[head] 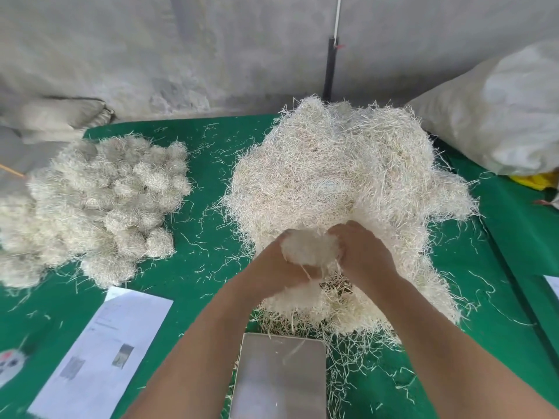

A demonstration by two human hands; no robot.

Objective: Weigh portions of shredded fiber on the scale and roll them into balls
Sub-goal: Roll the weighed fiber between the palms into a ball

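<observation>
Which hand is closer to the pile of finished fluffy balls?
Left. The left hand grips a fiber clump on the side facing the pile of balls, with green table between. The right hand grips the clump's far side.

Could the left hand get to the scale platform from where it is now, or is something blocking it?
Probably yes. The scale platform lies bare just below the left hand, with only stray strands on it. But both hands, the right hand too, are cupped round a fiber clump.

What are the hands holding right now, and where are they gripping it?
Both hands, left and right, cup a clump of shredded fiber between them, one on each side.
</observation>
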